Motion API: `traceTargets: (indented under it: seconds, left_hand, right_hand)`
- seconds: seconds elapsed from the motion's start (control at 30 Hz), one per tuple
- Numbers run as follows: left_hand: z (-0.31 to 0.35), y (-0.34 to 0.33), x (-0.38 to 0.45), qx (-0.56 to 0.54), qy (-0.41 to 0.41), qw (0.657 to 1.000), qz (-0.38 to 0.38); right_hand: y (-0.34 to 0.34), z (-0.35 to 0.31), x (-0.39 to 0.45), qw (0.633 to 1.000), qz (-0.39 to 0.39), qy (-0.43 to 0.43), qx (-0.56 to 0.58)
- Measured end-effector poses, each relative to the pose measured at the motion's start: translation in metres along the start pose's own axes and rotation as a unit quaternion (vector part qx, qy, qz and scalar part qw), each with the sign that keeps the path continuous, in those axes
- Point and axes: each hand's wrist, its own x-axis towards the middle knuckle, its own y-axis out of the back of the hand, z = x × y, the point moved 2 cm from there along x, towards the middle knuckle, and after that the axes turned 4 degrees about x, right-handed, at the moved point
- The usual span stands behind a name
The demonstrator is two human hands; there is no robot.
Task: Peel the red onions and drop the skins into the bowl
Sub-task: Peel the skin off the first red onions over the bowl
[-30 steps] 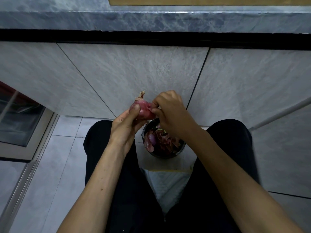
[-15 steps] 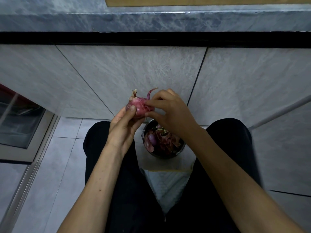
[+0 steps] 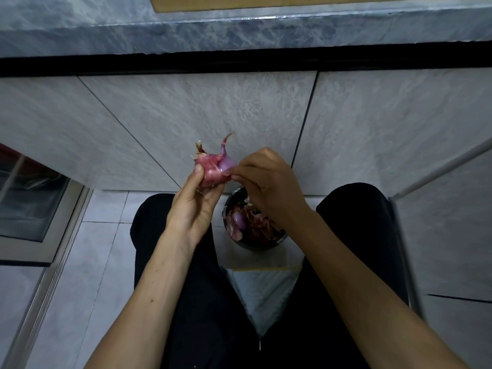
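My left hand (image 3: 195, 206) grips a red onion (image 3: 213, 169) from below, thumb on its left side. The onion's papery skin is partly pulled back and a pale purple patch shows on its right. My right hand (image 3: 269, 185) pinches a flap of the skin at the onion's right edge. Both hands hover above a dark round bowl (image 3: 262, 243) on the floor between my knees. The bowl holds pinkish skins and a peeled purple piece (image 3: 238, 219). My right wrist covers the bowl's upper right part.
I sit on a tiled floor facing a grey tiled cabinet front (image 3: 239, 115) under a marble counter edge (image 3: 239, 35). A white folded cloth or bag (image 3: 262, 291) lies between my legs. A glass-fronted frame (image 3: 29, 198) stands at the left.
The onion has been turned and lifted slightly. My right hand has slid from the top down to the onion's right side, and more pale flesh shows where the skin has come away.
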Motion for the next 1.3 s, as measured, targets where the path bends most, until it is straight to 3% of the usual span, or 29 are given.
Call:
traceTargets:
  seconds: [0.1, 0.23, 0.3, 0.4, 0.47, 0.57, 0.67, 0.8, 1.0, 1.07, 1.3]
  left_hand:
    - [0.001, 0.003, 0.005, -0.025, -0.001, 1.0, 0.0]
    - [0.0, 0.007, 0.01, -0.026, -0.008, 0.999, -0.031]
    - [0.0, 0.007, 0.01, -0.029, -0.019, 0.998, -0.051]
    - [0.002, 0.004, 0.01, -0.003, -0.035, 0.996, -0.085]
    - [0.001, 0.003, 0.008, 0.011, -0.034, 0.995, -0.097]
    - [-0.002, 0.002, 0.007, 0.014, -0.025, 0.99, -0.136]
    - [-0.003, 0.003, 0.008, 0.023, -0.008, 0.987, -0.159]
    - [-0.007, 0.006, 0.008, 0.086, 0.014, 0.99, -0.115]
    - [-0.016, -0.004, 0.001, 0.154, 0.027, 0.986, -0.051]
    - [-0.014, -0.003, 0.001, 0.153, 0.031, 0.987, -0.046]
    - [-0.008, 0.003, 0.001, 0.127, 0.042, 0.99, -0.054]
  right_hand:
    - [0.001, 0.0, -0.008, 1.0, -0.011, -0.017, 0.004]
    - [0.005, 0.005, -0.015, 0.982, -0.041, -0.151, 0.105]
    - [0.008, 0.005, -0.013, 0.944, -0.042, -0.275, 0.177]
    - [0.005, 0.009, -0.011, 0.856, -0.05, -0.464, 0.223]
    - [0.002, 0.012, -0.009, 0.807, -0.053, -0.524, 0.267]
    - [0.003, 0.009, -0.006, 0.809, -0.048, -0.501, 0.303]
    - [0.004, 0.005, -0.007, 0.817, 0.007, -0.485, 0.312]
    - [-0.002, 0.003, -0.013, 0.826, 0.076, -0.492, 0.266]
    - [-0.006, -0.012, -0.009, 0.875, 0.047, -0.433, 0.211]
    - [-0.008, -0.011, -0.009, 0.858, 0.053, -0.458, 0.228]
    - [-0.006, -0.007, -0.009, 0.74, 0.082, -0.541, 0.392]
